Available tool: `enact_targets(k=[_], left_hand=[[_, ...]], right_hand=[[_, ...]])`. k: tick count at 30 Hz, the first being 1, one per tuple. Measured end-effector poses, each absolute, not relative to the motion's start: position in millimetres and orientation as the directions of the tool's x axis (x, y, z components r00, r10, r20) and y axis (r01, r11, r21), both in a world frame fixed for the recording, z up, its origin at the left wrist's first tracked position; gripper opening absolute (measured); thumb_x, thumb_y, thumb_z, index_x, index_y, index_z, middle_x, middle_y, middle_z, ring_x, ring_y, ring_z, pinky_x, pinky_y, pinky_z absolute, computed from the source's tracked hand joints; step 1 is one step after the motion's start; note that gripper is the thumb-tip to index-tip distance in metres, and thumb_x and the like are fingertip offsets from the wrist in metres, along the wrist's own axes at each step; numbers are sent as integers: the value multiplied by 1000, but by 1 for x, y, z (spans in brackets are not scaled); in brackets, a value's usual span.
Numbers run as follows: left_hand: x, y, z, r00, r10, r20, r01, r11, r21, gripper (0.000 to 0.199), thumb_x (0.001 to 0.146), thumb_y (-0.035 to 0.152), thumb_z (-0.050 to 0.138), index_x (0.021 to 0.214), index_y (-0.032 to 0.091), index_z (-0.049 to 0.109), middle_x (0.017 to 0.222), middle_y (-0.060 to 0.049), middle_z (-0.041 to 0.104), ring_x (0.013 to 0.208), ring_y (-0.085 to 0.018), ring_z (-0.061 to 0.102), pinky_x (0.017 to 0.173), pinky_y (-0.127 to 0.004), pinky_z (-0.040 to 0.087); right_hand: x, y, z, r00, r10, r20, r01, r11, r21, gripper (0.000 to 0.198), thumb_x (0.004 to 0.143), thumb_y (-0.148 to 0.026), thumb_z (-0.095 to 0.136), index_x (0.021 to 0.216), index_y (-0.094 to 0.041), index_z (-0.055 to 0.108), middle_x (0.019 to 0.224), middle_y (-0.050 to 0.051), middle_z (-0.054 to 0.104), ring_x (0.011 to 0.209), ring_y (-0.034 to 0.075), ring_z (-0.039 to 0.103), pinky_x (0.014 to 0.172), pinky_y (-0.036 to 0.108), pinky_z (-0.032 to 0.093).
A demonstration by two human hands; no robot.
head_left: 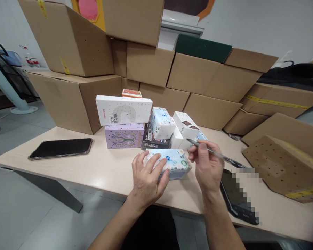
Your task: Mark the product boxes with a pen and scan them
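My left hand (148,175) lies over the left end of a pale blue floral tissue pack (178,160), fingers on its top and thumb at the near side. In my right hand (207,163), closed between thumb and fingers, is a slim dark pen (219,155), its tip pointing left above the pack's right end. Just behind stand a purple patterned box (124,136), a white power bank box (135,111) on top of it, a second floral tissue pack (161,123), a dark printed box (148,137) and a white box (186,126).
A black phone (61,148) lies at the table's left. To the right is a dark handheld device (237,196), partly blurred out. Stacked cardboard boxes (148,62) wall off the back, and a tilted carton (281,166) occupies the right side.
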State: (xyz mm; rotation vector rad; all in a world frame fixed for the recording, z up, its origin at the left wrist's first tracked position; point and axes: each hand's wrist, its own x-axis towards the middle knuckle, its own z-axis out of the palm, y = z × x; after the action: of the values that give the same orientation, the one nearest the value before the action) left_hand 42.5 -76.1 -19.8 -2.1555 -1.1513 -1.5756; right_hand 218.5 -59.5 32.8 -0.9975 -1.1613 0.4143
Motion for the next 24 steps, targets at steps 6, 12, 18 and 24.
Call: enact_targets(k=[6,12,18,24], left_hand=[[32,-87,-24,18,201,979,592,-792,152,26,77,13,63,102,18,69,84,-7,59,80,-22,53,72,-39,48],[34,-88,-29,182,133,974,477,-878,30,31,74,10,60,104,15,65,72,-4,69,57,-15,54,52,-29,41],[41,-85,-32,437,207,875,444,-896,-10,21,80,13,56,98,15,67,63,-2,67,53,-15,62,48,-28,46],[47,-81,-36,521,333,786,473,-879,59,19,86,16,53,98,17,68,79,-7,72,69,-18,70,60,-28,56]], right_hand=[[279,-79,-1,179,786,592,803,231,-549,29,92,-22,53,120,-21,63,114,9,66,101,24,63,86,38,49],[284,-80,-17,10,971,241,1000,-13,11,64,71,7,48,130,-17,59,116,13,62,97,26,56,83,33,41],[276,-77,-22,-28,966,257,997,9,77,52,89,-3,42,137,-19,55,109,13,65,89,26,56,78,35,42],[292,-137,-26,241,737,632,957,-289,-28,61,98,-50,42,143,-9,50,125,26,56,112,41,55,93,55,45]])
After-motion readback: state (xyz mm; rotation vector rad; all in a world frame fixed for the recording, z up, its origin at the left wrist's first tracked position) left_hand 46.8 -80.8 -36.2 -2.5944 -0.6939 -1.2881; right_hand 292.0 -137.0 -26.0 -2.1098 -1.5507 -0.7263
